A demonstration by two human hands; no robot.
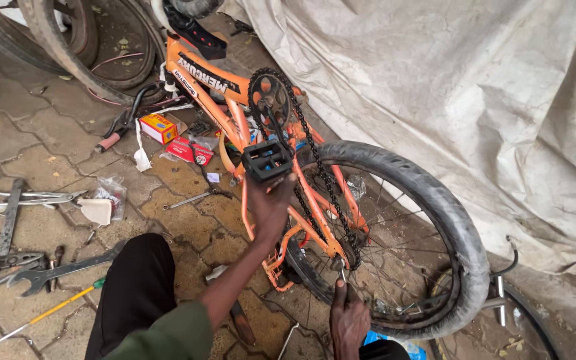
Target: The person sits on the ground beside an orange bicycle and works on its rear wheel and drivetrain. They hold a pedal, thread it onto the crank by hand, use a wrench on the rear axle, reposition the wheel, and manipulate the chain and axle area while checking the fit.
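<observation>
An orange bicycle (216, 81) lies upside down on the paving, its rear wheel (428, 200) toward me. My left hand (269, 208) grips the black pedal (267, 161) below the chainring (270, 99). The black chain (325, 180) runs from the chainring down to the rear hub. My right hand (348, 319) is closed on a small metal tool (342, 272) at the rear axle, near the chain's lower end.
Spanners (61, 269), pliers (1, 260) and a yellow-handled screwdriver (48, 312) lie on the paving to the left. Small red and yellow boxes (175, 137) sit near the frame. Tyres (95, 50) lean at top left. A grey tarpaulin (475, 87) covers the right side.
</observation>
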